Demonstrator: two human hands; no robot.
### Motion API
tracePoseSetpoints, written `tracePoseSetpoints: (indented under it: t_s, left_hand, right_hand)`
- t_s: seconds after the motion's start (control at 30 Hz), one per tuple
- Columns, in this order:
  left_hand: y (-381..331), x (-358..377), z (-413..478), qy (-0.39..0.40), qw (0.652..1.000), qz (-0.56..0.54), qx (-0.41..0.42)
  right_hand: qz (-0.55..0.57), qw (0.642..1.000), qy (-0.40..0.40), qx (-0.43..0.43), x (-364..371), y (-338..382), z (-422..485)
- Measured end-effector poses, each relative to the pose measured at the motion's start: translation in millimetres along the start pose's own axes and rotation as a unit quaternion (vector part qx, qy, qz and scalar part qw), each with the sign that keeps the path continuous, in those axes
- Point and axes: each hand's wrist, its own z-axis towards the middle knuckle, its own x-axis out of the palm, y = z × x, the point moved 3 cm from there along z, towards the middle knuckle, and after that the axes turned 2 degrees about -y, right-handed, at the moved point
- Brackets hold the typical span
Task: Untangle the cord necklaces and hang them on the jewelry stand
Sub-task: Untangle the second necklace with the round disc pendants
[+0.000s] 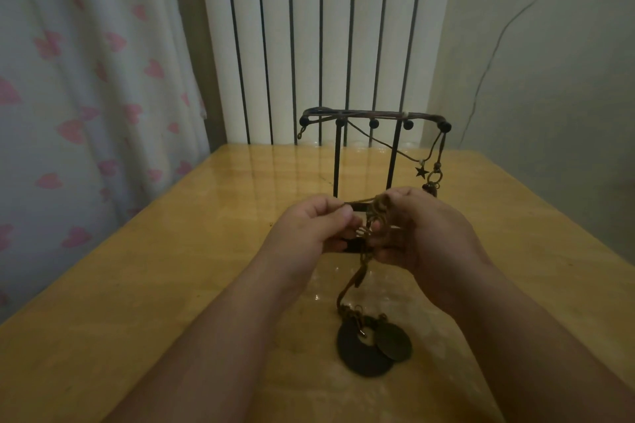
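A black metal jewelry stand (374,115) rises at the back middle of the wooden table. A thin cord necklace with a star charm (421,171) hangs from its right end, beside another hanging pendant (435,178). In front of the stand, my left hand (316,227) pinches a strand of brown cord (372,204) and my right hand (426,230) grips the knotted bundle of the same cord. The cord drops between my hands to a dark round disc pendant (364,350) and a smaller bronze disc (393,342) lying on the table.
The glossy wooden table (171,285) ends at a white ribbed radiator (323,38) behind the stand. A curtain with pink hearts (86,96) hangs at the left. A plain wall with a thin wire (494,51) is on the right.
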Motion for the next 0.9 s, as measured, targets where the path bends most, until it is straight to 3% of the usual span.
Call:
tracePoseSetpoints:
  t_s: [0.1, 0.2, 0.4, 0.77, 0.83, 0.9]
  left_hand:
    - [-3, -1, 1, -0.025, 0.998, -0.063, 0.007]
    - [-3, -2, 1, -0.031, 0.994, -0.100, 0.004]
    - [-5, -3, 1, -0.042, 0.990, -0.130, 0.019]
    - [-1, -13, 4, -0.162, 0.985, -0.057, 0.021]
    - [-2, -13, 5, -0.157, 0.982, -0.106, -0.003]
    - [-1, -8, 4, -0.103, 0.981, -0.160, -0.041]
  right_hand:
    - [0.065, 0.996, 0.059, 0.028, 0, 0, -2]
    - [0.037, 0.993, 0.113, 0.020, 1, -2, -4]
    - [-0.136, 0.990, 0.043, -0.020, 13, -8, -7]
    - [-0.203, 0.979, -0.008, 0.010, 1, 0, -1]
    - [-0.184, 0.983, -0.009, 0.011, 0, 2, -1]
    - [-0.157, 0.988, -0.002, 0.014, 0, 4, -3]
